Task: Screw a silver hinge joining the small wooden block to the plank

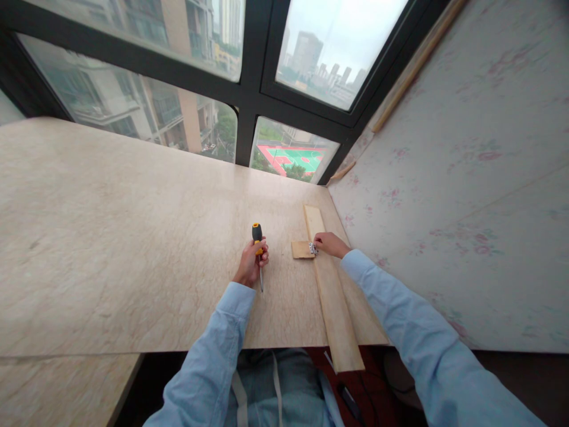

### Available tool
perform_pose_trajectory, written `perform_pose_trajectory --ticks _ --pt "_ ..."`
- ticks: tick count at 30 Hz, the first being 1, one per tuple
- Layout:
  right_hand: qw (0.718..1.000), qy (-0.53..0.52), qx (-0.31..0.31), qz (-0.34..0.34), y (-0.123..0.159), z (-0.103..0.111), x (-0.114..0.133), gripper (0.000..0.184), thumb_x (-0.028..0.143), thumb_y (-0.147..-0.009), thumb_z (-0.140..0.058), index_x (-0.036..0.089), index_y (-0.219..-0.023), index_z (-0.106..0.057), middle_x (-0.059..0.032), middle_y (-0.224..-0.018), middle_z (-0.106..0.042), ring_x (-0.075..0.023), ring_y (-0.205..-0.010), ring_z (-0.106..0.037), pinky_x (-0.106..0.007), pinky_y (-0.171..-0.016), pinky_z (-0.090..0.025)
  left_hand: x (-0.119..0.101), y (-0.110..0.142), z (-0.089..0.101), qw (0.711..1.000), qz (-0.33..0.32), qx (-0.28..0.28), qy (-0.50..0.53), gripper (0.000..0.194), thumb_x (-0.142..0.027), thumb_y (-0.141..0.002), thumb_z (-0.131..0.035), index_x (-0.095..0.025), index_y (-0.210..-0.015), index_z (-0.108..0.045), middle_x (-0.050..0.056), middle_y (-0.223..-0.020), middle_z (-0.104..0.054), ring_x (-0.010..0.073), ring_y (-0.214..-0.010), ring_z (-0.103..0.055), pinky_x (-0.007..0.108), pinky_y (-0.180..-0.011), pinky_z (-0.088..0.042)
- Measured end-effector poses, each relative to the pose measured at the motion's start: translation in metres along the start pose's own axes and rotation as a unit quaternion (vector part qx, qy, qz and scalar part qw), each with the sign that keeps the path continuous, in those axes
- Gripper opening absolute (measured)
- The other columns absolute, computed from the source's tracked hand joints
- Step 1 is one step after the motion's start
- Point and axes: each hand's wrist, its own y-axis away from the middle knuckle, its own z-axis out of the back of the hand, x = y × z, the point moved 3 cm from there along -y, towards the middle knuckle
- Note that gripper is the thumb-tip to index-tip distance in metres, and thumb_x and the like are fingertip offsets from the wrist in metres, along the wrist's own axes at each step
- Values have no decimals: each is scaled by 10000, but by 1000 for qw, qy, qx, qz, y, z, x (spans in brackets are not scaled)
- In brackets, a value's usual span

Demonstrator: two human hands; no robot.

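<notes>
My left hand (253,264) is wrapped around a screwdriver (256,232) with a black and yellow handle. Its metal shaft points down toward me, above the stone surface. A long, narrow wooden board (331,290) lies to the right, its near end sticking out past the surface's edge. Beside the board's left side is a small square wood piece (302,249). A small silver metal hinge (313,248) sits where the two meet. My right hand (328,244) rests over the board with its fingers pinched at the hinge; the fingertips are partly hidden.
The beige stone sill (133,237) stretches far to the left, below a dark-framed window (249,95). A flower-patterned wall (444,178) closes off the right side. Below the sill's front edge, a dark object with cables (351,403) lies on the reddish floor.
</notes>
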Motion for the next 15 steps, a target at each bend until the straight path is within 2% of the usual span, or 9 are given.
perform_pose_trajectory --ticks 6,9,12,15 --pt "999 -27 -11 23 0 3 -2 173 106 -805 -581 182 -866 -724 -41 -870 -751 -152 -800 -645 -217 -673 -409 0 0 1 1000 -3 -6 -1 386 -260 -667 -761 -143 -973 -558 -37 -664 -538 47 -444 -449 139 -346 -240" --pt "999 -34 -18 13 3 1 -3 138 195 -837 -594 171 -901 -713 -56 -888 -750 -151 -787 -643 -215 -642 -399 0 0 1 1000 -3 -6 -1 388 -266 -665 -761 -143 -972 -559 -37 -665 -538 48 -447 -450 141 -346 -240" --pt "999 -35 -18 -2 3 -3 -5 185 295 -876 -587 156 -872 -708 -81 -874 -748 -158 -761 -634 -226 -614 -374 0 -1 1 1000 -1 -3 -3 383 -272 -665 -759 -139 -964 -560 -38 -662 -537 47 -445 -447 142 -349 -243" --pt "999 -37 -19 -12 1 -6 -6 217 294 -904 -553 155 -845 -708 -90 -865 -748 -158 -758 -627 -232 -614 -360 0 0 1 1000 -2 -5 -3 386 -274 -658 -761 -139 -958 -557 -38 -663 -540 46 -445 -448 143 -350 -245"
